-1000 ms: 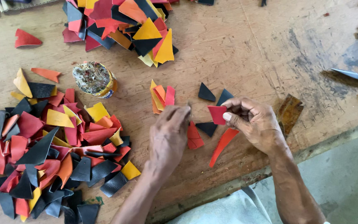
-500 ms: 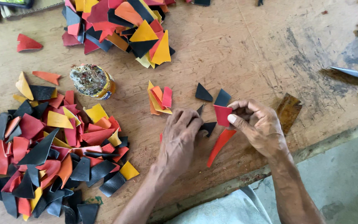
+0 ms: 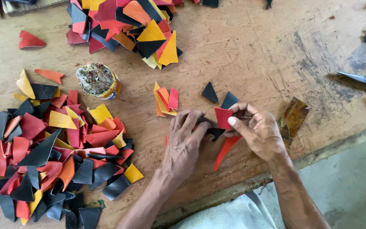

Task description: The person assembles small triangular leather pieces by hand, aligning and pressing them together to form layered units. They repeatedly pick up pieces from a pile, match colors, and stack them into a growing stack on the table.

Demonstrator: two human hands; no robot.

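Your right hand (image 3: 257,131) pinches a small red piece (image 3: 223,117) between thumb and first finger. A moment ago you held it up a little higher and more to the right. Now it sits lower, right over a black piece (image 3: 213,132) on the tabletop (image 3: 276,51), and the two pieces touch.

Your left hand (image 3: 185,142) has slid in closer too. One second ago it lay flat a bit to the left. Now its fingertips (image 3: 200,121) press down on the black piece and hold it still. This hand is not closed around anything. It just pushes down with bent fingers.

So both hands now meet at one spot, near the front edge of the tabletop. It looks like you are fitting the red piece onto the black one.

A long red strip (image 3: 226,148) lies under your hands and pokes out toward you. Two more black triangles (image 3: 210,92) lie just behind your fingers. They have not moved. A little stack of orange, yellow and red pieces (image 3: 165,99) lies to the left of them, also unmoved.

A big pile of scraps (image 3: 51,148) lies far to your left, and another pile (image 3: 128,21) sits at the back. A messy round tin (image 3: 98,80) stands between them. Scissors (image 3: 361,79) lie far off on the right. A brown flat bit (image 3: 292,116) lies just beside your right hand.
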